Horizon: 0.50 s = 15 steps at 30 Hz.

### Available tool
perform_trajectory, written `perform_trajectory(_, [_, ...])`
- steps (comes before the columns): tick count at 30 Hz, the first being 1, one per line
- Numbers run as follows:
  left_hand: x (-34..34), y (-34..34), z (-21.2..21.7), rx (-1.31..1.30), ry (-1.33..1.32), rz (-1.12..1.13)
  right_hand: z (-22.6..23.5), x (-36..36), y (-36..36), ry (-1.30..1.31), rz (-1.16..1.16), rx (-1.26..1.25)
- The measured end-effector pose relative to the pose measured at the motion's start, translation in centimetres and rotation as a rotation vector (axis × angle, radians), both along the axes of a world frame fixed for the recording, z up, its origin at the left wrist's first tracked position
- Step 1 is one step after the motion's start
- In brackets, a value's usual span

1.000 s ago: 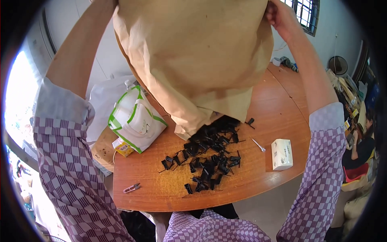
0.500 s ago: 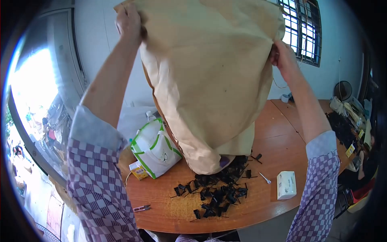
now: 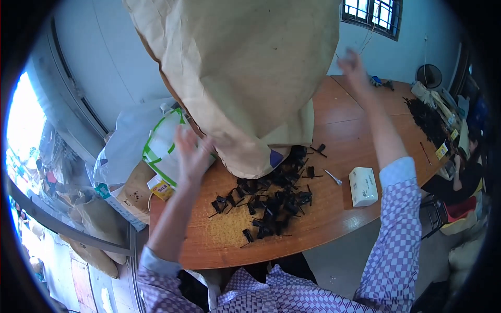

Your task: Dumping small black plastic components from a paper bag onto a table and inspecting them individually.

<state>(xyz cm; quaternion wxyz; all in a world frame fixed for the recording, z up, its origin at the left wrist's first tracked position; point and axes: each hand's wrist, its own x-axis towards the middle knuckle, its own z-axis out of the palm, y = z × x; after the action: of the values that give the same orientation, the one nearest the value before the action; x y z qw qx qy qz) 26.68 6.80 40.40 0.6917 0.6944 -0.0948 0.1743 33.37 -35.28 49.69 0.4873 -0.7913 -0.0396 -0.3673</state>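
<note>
With both the left hand (image 3: 192, 152) and right hand (image 3: 354, 67) spread open and off it, the upended brown paper sack (image 3: 240, 78) hangs over the black clips (image 3: 271, 203) on the wooden table (image 3: 360, 120), likely to flop and scatter them.

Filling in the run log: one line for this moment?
left hand: open, beside paper sack | right hand: open, raised | black clips: heaped on table
</note>
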Motion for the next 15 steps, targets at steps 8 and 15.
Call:
perform_trajectory(8, [2.1,-2.1,-10.4,-0.008,0.014,-0.089,-17.7,1.7,3.7,0.522,0.187,0.276])
perform_trajectory(15, [5.6,-2.1,-6.4,-0.05,-0.186,-0.007,-20.1,4.1,4.1,0.454,0.193,0.452])
